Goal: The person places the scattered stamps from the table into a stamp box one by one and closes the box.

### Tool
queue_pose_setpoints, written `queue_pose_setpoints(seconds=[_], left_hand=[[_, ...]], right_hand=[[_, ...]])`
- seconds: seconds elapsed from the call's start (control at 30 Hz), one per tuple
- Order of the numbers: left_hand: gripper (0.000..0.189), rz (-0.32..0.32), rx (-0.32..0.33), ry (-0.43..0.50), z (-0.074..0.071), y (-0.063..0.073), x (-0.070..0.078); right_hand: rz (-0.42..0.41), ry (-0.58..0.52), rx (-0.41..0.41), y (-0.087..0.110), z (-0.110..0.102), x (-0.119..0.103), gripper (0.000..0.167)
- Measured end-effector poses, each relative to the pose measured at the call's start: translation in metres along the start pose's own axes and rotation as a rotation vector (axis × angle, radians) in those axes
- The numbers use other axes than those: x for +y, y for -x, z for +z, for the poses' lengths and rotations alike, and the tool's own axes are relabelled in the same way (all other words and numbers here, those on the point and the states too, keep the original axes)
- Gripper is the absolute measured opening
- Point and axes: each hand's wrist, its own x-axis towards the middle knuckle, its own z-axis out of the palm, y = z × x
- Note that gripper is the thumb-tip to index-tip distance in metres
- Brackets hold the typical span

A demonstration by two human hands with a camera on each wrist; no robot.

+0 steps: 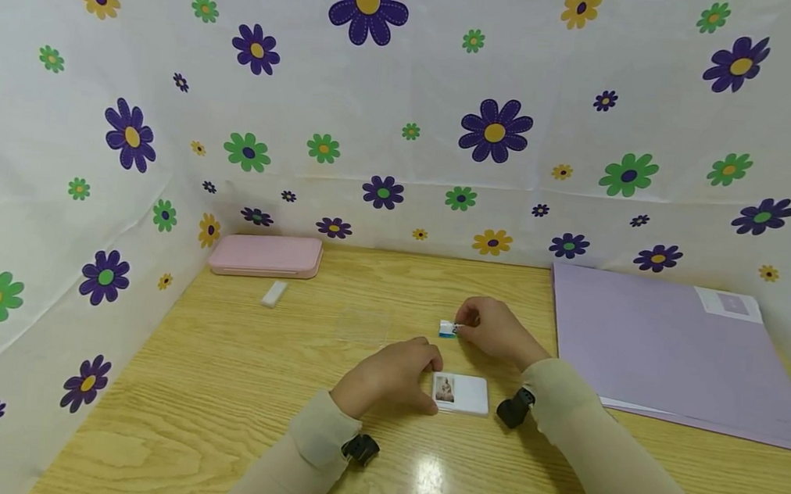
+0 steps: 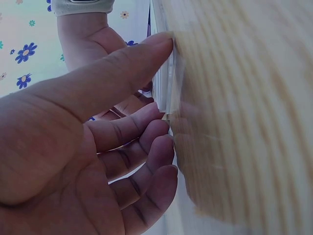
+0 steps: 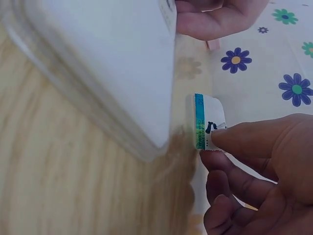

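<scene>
In the head view, a flat white stack in clear plastic (image 1: 473, 396) lies near the middle of the table. On its left end is a small sepia stamp-like picture (image 1: 445, 389). My left hand (image 1: 394, 376) holds the stack at its left end, thumb at the near corner and fingertips at the far one. Beyond the stack, my right hand (image 1: 497, 330) pinches a small white and blue postage stamp (image 3: 205, 122) between thumb and forefinger, just at the table surface. The right wrist view shows a dark figure printed on it, partly covered by the thumb.
Left of the hands lies a thin transparent sheet (image 1: 363, 326). Farther back are a white block (image 1: 274, 294) and a pink case (image 1: 268, 255). A large lavender folder (image 1: 676, 350) covers the right side of the table. Flower-printed cloth (image 1: 410, 83) stands behind.
</scene>
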Motion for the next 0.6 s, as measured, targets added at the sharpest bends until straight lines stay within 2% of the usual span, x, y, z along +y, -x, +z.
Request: queue_pose_setpoints(seconds=[0.33,0.6], left_hand=[[0.052,0.001,-0.002,-0.010,0.000,0.000,0.001],[0.052,0.006,0.003,-0.002,0.001,0.000,0.001]], right_hand=[[0.009,-0.054,0.011,0.007,-0.005,0.000,0.011],[-0.012,-0.068,0.042,0.013,-0.009,-0.002,0.004]])
